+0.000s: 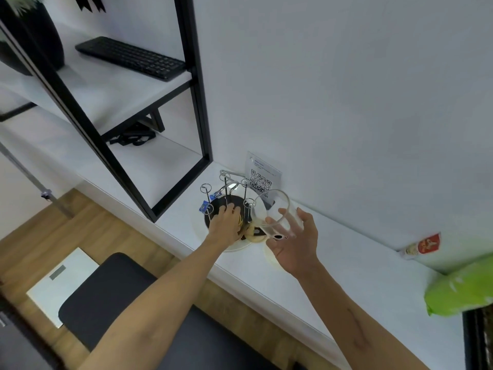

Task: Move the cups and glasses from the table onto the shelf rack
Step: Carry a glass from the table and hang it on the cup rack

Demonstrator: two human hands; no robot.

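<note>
The right hand point(294, 240) holds a clear glass point(274, 213) above the white surface point(333, 276), its fingers point(288, 222) curled round the lower body and the thumb on the near side. The glass is tilted, its long axis running from the hand up and to the left, with the open mouth pointing toward the wire cup rack point(229, 198) just beside it. The left hand point(225, 224) rests on the dark round base of the rack, fingers bent; what they touch beneath is hidden, so I cannot tell whether they grip anything. Some yellowish thing shows past the knuckles, too blurred to name. A card with a square code point(262, 177) stands against the wall behind the rack, partly covered by the glass.
</note>
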